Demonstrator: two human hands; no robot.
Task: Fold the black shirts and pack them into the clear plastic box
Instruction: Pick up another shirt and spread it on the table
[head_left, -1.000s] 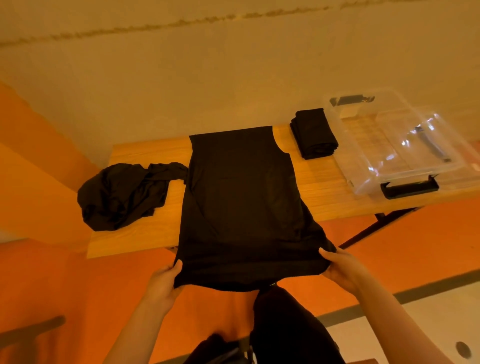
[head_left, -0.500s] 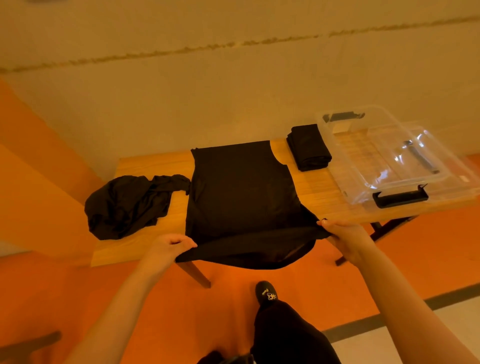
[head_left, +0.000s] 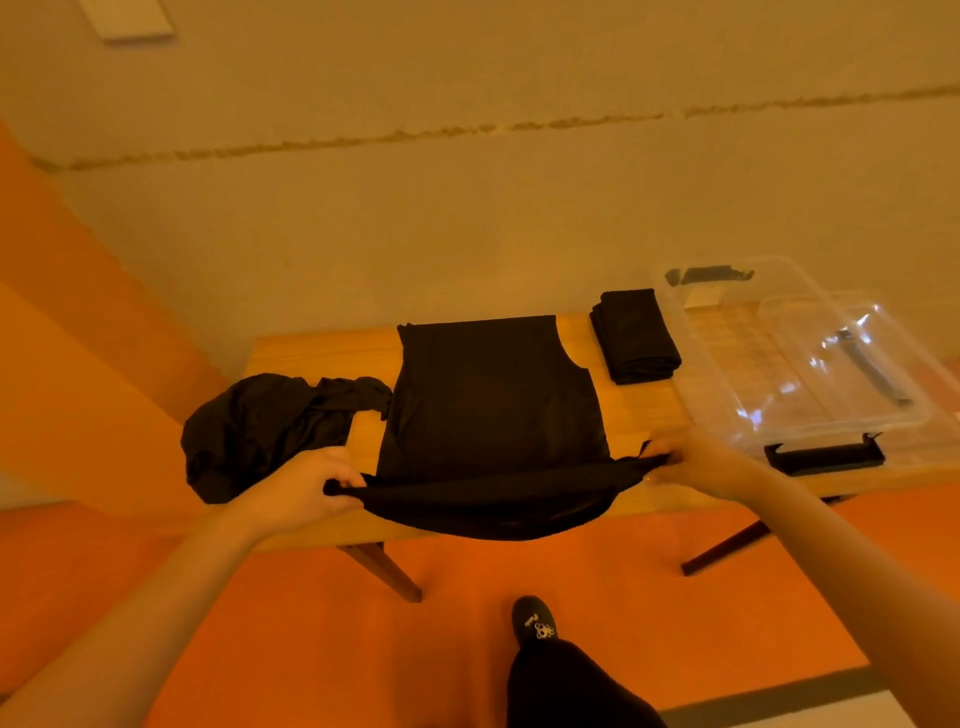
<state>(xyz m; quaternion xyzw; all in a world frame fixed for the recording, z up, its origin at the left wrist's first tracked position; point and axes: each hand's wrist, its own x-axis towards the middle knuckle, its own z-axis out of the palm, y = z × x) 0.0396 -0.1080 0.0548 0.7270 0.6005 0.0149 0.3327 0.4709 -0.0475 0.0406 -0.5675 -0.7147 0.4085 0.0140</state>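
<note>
- Head view, left hand (head_left: 304, 488): fingers curled round the near left corner of the shirt's hem, pinching the cloth at the table's front edge.
- Right hand (head_left: 696, 460): fingers closed on the opposite hem corner, thumb on top, the fabric drawn taut between the two hands.
- Flat shirt (head_left: 491, 410): black, sleeveless in outline, laid lengthwise down the middle of the table; the collar end lay toward the wall, while the hem end was raised into a sagging band that overhung the front edge.
- Crumpled shirt (head_left: 260, 428): black, bunched in a heap at the table's left end, one twisted strand reaching to just beside the flat shirt; unfolded.
- Folded shirt (head_left: 636, 338): black, a compact stack between the flat shirt and the box; finished but not yet packed.
- Clear plastic box (head_left: 727, 374): at the table's right end, with black latch handles; no shirt seen inside it. A clear lid (head_left: 841, 364) appeared to rest over its far side, though the overlap was hard to read.
- Table (head_left: 322, 353): wooden top on angled legs, above an orange floor.
- Step in hand, by judgement: the lengthwise fold of the second shirt, hem to collar.
- Next move, by judgement: called for both corners to travel together toward the collar, level, so the edges met squarely and no crease was trapped.
</note>
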